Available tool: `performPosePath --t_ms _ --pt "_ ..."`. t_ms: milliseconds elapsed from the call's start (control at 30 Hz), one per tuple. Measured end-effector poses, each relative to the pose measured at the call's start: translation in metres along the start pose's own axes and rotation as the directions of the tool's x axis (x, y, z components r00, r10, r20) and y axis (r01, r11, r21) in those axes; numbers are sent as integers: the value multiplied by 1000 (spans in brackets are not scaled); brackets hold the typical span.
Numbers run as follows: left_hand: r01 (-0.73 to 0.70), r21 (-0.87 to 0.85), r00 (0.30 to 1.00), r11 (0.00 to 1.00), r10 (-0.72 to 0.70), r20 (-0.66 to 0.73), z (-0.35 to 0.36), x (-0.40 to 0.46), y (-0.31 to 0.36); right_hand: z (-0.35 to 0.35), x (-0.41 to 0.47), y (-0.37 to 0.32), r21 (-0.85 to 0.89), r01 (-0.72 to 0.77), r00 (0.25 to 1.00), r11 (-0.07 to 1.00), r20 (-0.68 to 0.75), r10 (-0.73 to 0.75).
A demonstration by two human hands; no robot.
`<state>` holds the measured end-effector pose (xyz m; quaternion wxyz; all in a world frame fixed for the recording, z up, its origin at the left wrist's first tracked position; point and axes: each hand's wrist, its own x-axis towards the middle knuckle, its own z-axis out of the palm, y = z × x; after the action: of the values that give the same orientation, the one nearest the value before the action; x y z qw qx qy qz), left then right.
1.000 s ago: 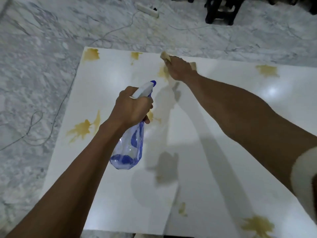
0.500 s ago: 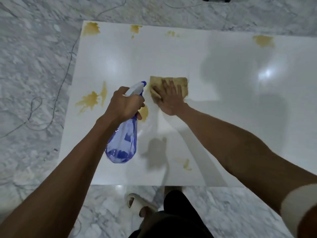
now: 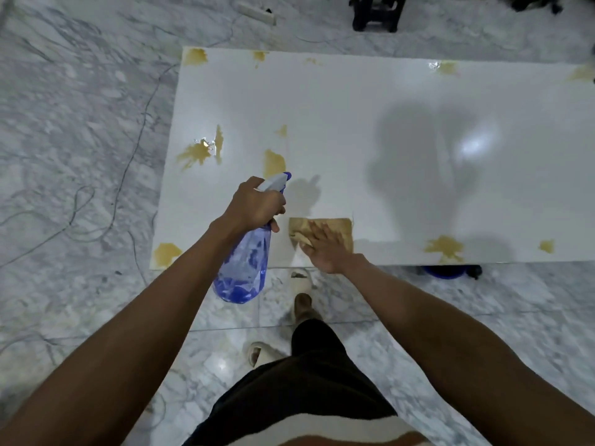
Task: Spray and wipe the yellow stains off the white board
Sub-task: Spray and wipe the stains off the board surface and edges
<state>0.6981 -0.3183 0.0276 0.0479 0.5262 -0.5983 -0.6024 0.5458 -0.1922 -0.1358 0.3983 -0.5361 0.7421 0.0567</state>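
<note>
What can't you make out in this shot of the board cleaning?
- White board, head view: its right end is cut off by the frame edge, so stains there go unseen.
- Board under the cloth: hidden by the cloth and right hand.
- Spray bottle trigger: covered by the left hand.

Grey-veined marble floor (image 3: 80,101), thin cables (image 3: 128,162) trailing left, white power strip (image 3: 256,13), dark stool legs (image 3: 375,14) at top.

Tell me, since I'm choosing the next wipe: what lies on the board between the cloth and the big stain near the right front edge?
In the head view, bare white board lies between the cloth and that stain.
</note>
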Motion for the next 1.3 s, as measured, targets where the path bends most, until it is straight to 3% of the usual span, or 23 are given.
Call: performPosePath --t_ms 67,167,233,300,400,500,633,733,800,1000,1300 --pt "-23 10 1000 1000 23 -2 -4 0 8 -34 -2 -6 291 -45 999 956 13 43" --pt "-33 3 999 999 33 -36 -20 16 21 -86 7 -6 709 -78 981 701 -72 181" --pt "-49 -13 997 999 48 -63 -33 31 33 -125 31 -3 809 -47 965 587 -114 234" --pt "-81 -26 994 996 79 -76 -46 49 47 -161 72 2 832 -15 947 555 -166 274" --pt "-102 -36 990 994 98 -100 -69 88 72 -230 127 -13 748 59 920 662 -299 255" --pt "-89 -69 988 994 80 -134 -92 136 93 -303 194 -35 513 145 862 846 -485 146" --pt "-109 -87 976 990 90 -198 -115 202 93 -353 318 -44 218 171 881 961 -469 -51" --pt "-95 -122 974 988 67 -216 -124 232 81 -317 381 -49 -17 1 963 1000 -271 -5" --pt "-73 -127 975 989 43 -220 -129 241 72 -285 391 -50 -137 -30 948 990 -317 -15" --pt "-19 -57 984 998 9 -176 -131 225 48 -233 340 -50 -184 49 935 982 -336 -110" --pt "-41 -54 990 998 33 -135 -119 107 6 -55 170 -66 -237 43 945 971 -306 -116"
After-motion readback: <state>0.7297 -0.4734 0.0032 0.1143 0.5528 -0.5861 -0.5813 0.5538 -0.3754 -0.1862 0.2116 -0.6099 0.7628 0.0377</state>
